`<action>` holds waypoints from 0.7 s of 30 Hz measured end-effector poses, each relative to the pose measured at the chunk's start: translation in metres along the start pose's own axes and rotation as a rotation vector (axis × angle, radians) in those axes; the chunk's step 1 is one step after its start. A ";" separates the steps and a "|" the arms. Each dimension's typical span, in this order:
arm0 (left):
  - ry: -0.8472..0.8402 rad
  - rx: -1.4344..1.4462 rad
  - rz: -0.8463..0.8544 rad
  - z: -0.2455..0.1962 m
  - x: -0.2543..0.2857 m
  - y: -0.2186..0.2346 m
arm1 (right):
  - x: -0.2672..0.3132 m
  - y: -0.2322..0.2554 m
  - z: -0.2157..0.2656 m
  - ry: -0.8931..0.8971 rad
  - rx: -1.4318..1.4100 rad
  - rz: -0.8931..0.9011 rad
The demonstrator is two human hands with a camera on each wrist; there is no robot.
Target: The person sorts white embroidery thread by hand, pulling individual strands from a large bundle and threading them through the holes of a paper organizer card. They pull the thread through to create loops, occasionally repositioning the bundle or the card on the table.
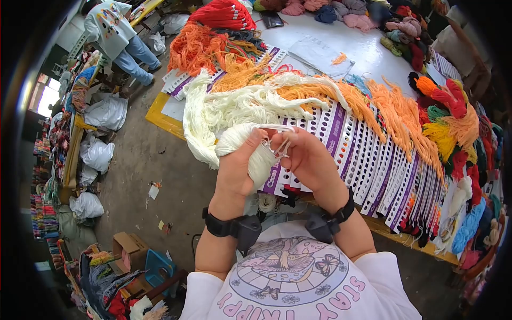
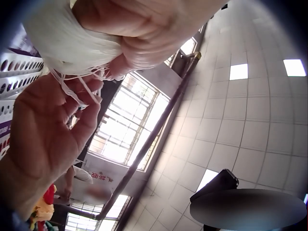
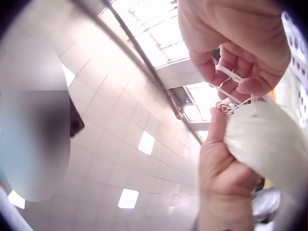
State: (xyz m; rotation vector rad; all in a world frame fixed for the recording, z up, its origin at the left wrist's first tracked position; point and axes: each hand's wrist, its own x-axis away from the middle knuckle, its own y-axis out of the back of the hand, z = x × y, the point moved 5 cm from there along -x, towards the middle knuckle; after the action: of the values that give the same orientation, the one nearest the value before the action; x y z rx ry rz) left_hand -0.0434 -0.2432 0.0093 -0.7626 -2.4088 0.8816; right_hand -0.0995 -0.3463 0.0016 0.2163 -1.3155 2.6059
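Note:
A thick bundle of white yarn (image 1: 260, 162) is gripped by the left hand (image 1: 238, 164), thumb on top near its looped end. The right hand (image 1: 310, 159) pinches thin white strands at that end, its fingers curled, close to the left fingertips. In the left wrist view the right hand (image 2: 45, 122) holds strands below the bundle (image 2: 72, 41). The right wrist view shows strands looped round the right hand's fingers (image 3: 236, 72) above the left hand (image 3: 224, 168). More cream yarn (image 1: 234, 109) lies just beyond the hands.
Punched white and purple cards (image 1: 368, 173) line the table's near side, with orange yarn (image 1: 408, 120) across them. A red bundle (image 1: 223, 15) and a plastic sheet (image 1: 320, 55) lie farther back. Left of the table, a person (image 1: 114, 40) stands near white bags (image 1: 106, 112).

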 end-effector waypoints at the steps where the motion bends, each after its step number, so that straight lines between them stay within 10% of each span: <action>1: 0.041 0.062 0.032 0.002 -0.001 0.002 | 0.000 -0.006 0.000 -0.053 -0.124 0.070; 10: 0.088 0.013 0.008 0.000 -0.001 0.002 | 0.001 -0.003 0.004 0.100 0.569 -0.097; 21: 0.057 0.041 -0.010 -0.004 0.001 -0.001 | 0.000 0.005 -0.002 0.119 0.351 -0.117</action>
State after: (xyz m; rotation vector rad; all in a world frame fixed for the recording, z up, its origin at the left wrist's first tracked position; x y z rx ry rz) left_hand -0.0420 -0.2418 0.0133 -0.7503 -2.3359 0.8907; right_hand -0.1005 -0.3477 -0.0035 0.1830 -0.7765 2.6836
